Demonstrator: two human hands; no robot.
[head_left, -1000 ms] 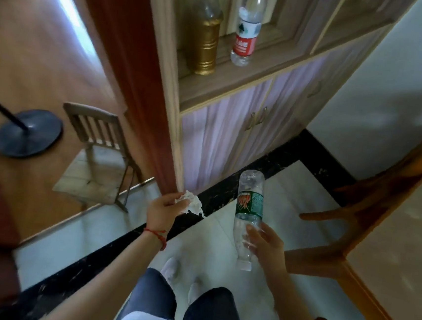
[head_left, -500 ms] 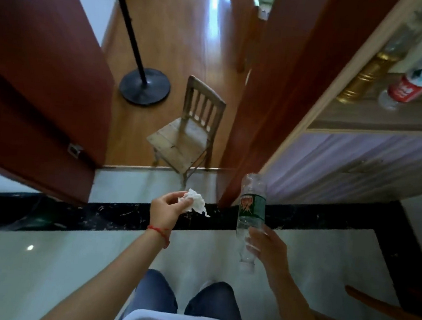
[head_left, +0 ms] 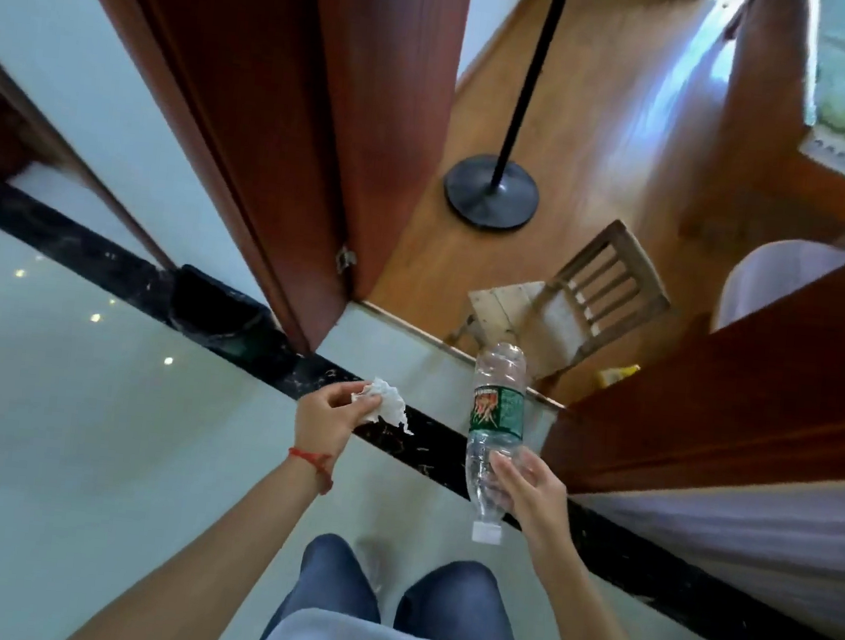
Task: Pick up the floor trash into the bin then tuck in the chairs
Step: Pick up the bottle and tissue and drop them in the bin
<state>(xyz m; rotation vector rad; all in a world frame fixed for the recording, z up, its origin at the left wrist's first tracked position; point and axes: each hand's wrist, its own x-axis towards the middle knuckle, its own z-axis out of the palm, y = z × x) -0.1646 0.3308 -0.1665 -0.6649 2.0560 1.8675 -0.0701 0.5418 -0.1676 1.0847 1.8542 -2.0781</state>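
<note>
My left hand (head_left: 331, 414) pinches a crumpled white tissue (head_left: 391, 407) at chest height over the pale tile floor. To its right, my right hand (head_left: 528, 490) grips an empty clear plastic bottle (head_left: 497, 409) with a green label, held upside down with its white cap pointing down. A black bin (head_left: 215, 307) stands on the floor to the left, against the wall beside the door frame. Beyond the doorway a small wooden chair (head_left: 566, 308) stands on the wood floor.
A dark red door (head_left: 295, 116) stands open at centre left. A black round lamp base with its pole (head_left: 492, 190) sits on the wood floor. A pale round container (head_left: 775, 276) shows at right behind a red panel (head_left: 738, 391). A yellow scrap (head_left: 619, 375) lies near the chair.
The view has swung left: the cabinet with bottles has gone out of sight and the black bin has come into view. Both hands keep the same hold on the tissue and the bottle.
</note>
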